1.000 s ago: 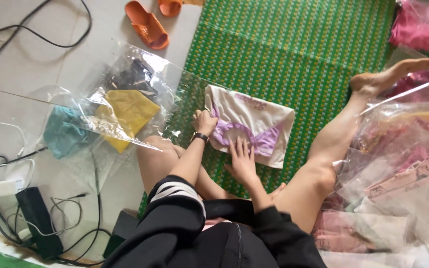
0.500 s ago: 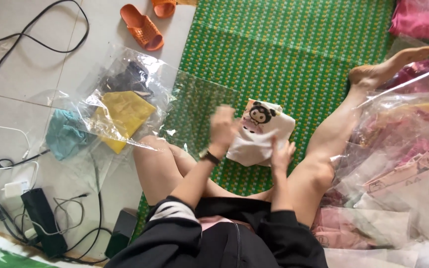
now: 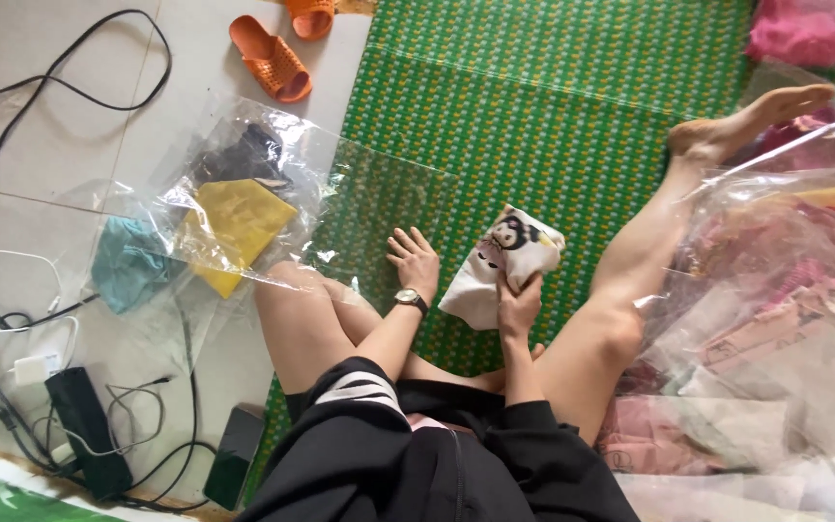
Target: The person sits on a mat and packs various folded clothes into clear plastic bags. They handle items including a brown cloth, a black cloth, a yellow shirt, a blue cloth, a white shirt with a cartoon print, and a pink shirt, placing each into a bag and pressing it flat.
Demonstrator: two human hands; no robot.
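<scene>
Clear plastic bags lie on the pale tile floor at the left edge of the green mat, one lapping onto it; they hold folded yellow, teal and dark cloth. More clear bags of pink and cream cloth are heaped along the mat's right edge. A dark-screened phone lies near its lower left corner.

So the person sits on the mat with 1 leg out to the right. Folded cloth is up off the mat in the right hand, left hand just beside it on the left. Left of the mat, on the floor, there's a pile of bagged clothes, 2 sandals behind it, cables further left. Phone, I think, sits by the left knee. More bagged stuff stacked on the right.
</scene>
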